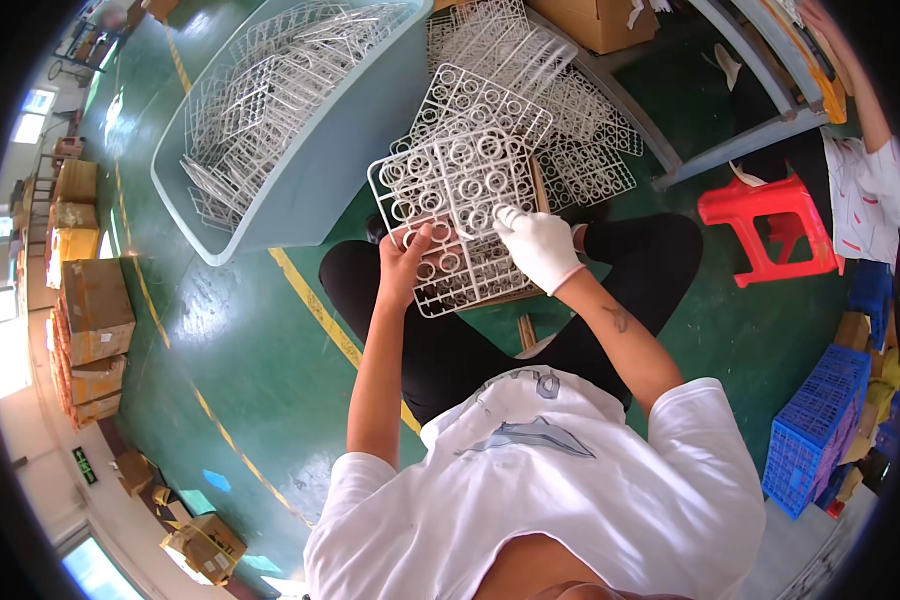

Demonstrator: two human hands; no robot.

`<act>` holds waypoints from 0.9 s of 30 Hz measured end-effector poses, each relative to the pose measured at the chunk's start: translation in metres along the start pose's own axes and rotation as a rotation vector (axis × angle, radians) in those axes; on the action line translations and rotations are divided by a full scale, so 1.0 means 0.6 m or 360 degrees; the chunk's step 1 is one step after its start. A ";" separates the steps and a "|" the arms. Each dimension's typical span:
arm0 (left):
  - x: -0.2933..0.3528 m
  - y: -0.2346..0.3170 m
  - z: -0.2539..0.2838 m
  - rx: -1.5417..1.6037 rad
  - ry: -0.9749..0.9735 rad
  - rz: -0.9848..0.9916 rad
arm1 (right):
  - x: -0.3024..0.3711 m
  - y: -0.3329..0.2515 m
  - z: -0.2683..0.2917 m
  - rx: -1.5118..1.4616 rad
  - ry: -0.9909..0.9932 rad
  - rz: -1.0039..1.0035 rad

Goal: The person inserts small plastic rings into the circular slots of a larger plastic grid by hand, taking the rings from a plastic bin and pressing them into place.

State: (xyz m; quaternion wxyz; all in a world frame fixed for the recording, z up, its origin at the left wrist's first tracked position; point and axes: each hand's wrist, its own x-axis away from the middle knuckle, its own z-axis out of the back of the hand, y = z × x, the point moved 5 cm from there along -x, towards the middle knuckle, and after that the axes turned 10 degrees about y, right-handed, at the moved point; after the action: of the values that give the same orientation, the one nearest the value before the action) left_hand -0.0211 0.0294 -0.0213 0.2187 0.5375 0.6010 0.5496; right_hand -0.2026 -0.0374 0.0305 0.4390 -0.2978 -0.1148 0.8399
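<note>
A white plastic sprue, a rectangular lattice full of small rings, is tilted up in front of me above my lap. My bare left hand grips its lower left side, with the thumb lying over the front. White-gloved, my right hand has its fingers curled closed against the rings at the sprue's right side; the glove hides exactly what they pinch. More ringed sprues show below and behind the held one, in or on a cardboard box between my knees.
A large grey-blue tub heaped with white sprues stands at the far left. Loose sprues pile up beyond my knees, near a metal frame. To the right are a red stool, another person and a blue crate.
</note>
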 end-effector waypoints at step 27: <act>-0.005 -0.013 -0.005 -0.0078 -0.0078 0.0016 | 0.019 0.012 -0.084 -0.0885 -0.0608 -0.1141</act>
State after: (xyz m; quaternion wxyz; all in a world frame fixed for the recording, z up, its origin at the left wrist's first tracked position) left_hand -0.0257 0.0269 -0.0284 0.2437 0.5483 0.5792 0.5518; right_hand -0.1824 -0.0359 -0.0175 0.5754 -0.1861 -0.5084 0.6130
